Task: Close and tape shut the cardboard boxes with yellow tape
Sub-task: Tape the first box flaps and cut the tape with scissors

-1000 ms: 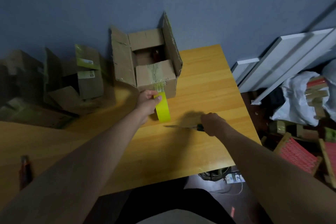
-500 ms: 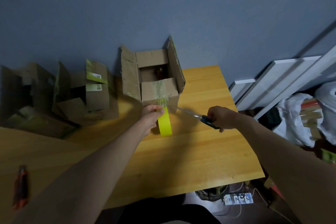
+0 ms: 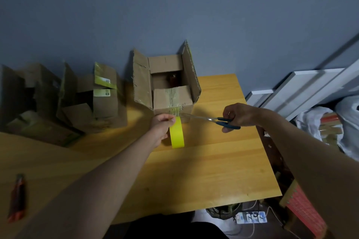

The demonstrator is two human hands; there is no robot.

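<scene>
1. On inspection, I found the task at an early stage. The cardboard box (image 3: 171,91) at the far edge of the wooden table (image 3: 204,170) stood open: both side flaps were upright, the rear flap leaned back, and only the near flap lay folded inward.
2. No yellow strip ran across its top seam. I judged that closing the flaps and sealing the seam remained to be done.
3. The left hand (image 3: 162,125) gripped the roll of yellow tape (image 3: 176,135), fingers curled round its top, just in front of the box's near wall. The roll stood on edge, its lower rim at or near the table; I could not tell whether it touched.
4. The right hand (image 3: 236,115) held the blue-handled scissors (image 3: 210,119), fingers through the handles. The blades pointed towards the tape's free end by the box wall. I could not tell whether the blades were parted.
5. I judged the step in hand to be cutting a length of tape.
6. Contents: a dark object, possibly a bottle, showed inside the box; it was too dim to identify.
7. Further open boxes (image 3: 87,99) sat to the left against the wall, none sealed. Their interiors were in shadow.
8. A red-handled tool (image 3: 17,198) lay near the left table edge, well apart from the work.
</scene>
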